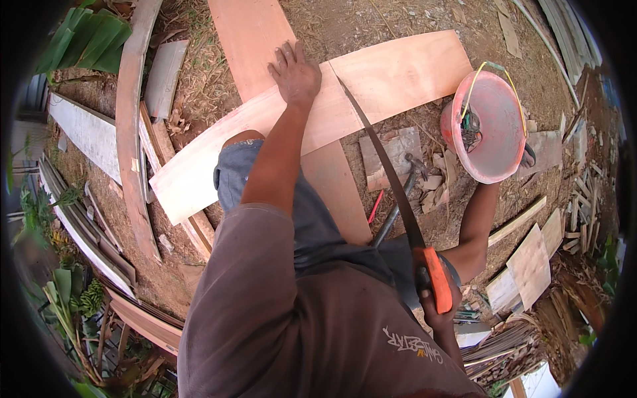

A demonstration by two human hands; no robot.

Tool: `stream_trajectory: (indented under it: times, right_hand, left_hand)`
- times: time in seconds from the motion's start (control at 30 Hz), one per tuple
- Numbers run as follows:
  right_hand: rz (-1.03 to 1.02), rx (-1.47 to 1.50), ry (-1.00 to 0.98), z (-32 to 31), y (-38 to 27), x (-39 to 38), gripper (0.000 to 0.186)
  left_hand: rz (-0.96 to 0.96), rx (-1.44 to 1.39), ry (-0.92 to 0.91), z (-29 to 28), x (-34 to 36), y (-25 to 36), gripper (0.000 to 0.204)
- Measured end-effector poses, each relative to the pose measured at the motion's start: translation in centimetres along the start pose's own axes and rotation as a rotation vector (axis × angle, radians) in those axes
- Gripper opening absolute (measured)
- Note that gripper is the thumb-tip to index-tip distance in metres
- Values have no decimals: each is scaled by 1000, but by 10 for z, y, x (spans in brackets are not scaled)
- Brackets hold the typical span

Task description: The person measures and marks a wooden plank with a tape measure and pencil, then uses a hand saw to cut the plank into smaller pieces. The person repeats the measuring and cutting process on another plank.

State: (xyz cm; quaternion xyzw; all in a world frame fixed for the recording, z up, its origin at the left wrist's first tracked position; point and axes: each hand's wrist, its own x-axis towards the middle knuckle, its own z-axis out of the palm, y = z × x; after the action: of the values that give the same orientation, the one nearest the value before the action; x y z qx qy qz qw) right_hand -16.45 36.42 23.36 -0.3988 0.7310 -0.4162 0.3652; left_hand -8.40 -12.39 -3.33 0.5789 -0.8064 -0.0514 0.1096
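Observation:
My left hand (297, 78) lies with fingers spread on a long, pale plywood strip (405, 73), beside a narrow cut. The strip rests across a pinker board (249, 36), and my left knee (240, 156) is on it. My right hand (439, 302) is closed round the orange handle of a handsaw (408, 209), low at the right. The dark blade slants up to the strip, its tip at the cut near the far edge. Below the strip are a hammer (415, 169), a red-handled tool (375, 207) and a small wood offcut (378, 156).
A pink bucket (497, 132) with a yellow handle and items inside stands at the right. Weathered planks (133, 166) and stacked boards (146, 318) lie on the left, with plants (89, 40) behind. Square offcuts (531, 265) and scrap wood lie at the lower right on dirt.

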Motion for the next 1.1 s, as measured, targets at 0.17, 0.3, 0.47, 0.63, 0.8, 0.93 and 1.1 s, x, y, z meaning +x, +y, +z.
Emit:
stream_trajectory:
  times: [0.17, 0.3, 0.47, 0.63, 0.8, 0.93, 1.1]
  right_hand:
    - [161, 257, 42, 88, 49, 216, 54]
    - [-7, 160, -15, 70, 53, 181, 56]
    - [111, 9, -52, -9, 9, -7, 58]
    - [214, 220, 55, 46, 24, 114, 55]
    - [19, 226, -1, 81, 57, 202, 55]
    - [104, 204, 5, 5, 32, 34, 60]
    - [25, 117, 10, 2, 7, 25, 57]
  left_hand:
    - [-20, -18, -38, -12, 1, 4, 60]
    - [-38, -44, -88, -17, 2, 5, 61]
    - [-50, -14, -79, -6, 0, 3, 61]
    - [-38, 4, -49, -6, 1, 4, 61]
    - [-45, -23, -85, -18, 1, 6, 62]
    - [-11, -7, -31, -13, 1, 4, 61]
    - [9, 29, 0, -5, 1, 3, 61]
